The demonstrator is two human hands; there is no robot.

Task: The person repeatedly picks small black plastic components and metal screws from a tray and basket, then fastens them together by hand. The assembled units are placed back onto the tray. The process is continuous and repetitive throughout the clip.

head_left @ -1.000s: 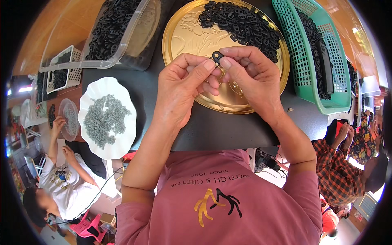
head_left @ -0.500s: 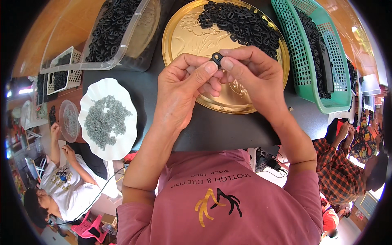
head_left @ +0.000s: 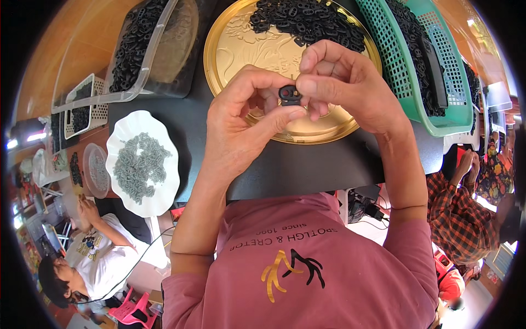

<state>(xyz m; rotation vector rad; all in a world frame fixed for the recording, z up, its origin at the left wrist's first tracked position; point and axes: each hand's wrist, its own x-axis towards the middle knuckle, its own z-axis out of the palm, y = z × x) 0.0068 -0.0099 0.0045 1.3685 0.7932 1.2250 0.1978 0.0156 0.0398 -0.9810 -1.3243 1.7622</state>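
A small black two-hole cord lock [head_left: 290, 94] is held up over the near part of a round gold tray [head_left: 235, 41]. My left hand [head_left: 241, 115] pinches it, with the thumb below and the forefinger along its far side. My right hand [head_left: 345, 88] has its thumb tip against the right end of the cord lock, and its fingers are curled; their exact grip is partly hidden. Beyond my hands, a heap of loose black cord lock parts [head_left: 307, 22] lies on the tray.
Left of my arms stands a white scalloped plate [head_left: 170, 186] of small grey springs [head_left: 141, 164]. A clear bin [head_left: 150, 68] of black parts is at far left, a green basket [head_left: 438, 129] with more at right. Co-workers sit on both sides, one in a white shirt [head_left: 104, 252].
The cord lock has turned so both holes show, and sits slightly lower. My right hand's forefinger has lifted from it. The view has shifted a little.
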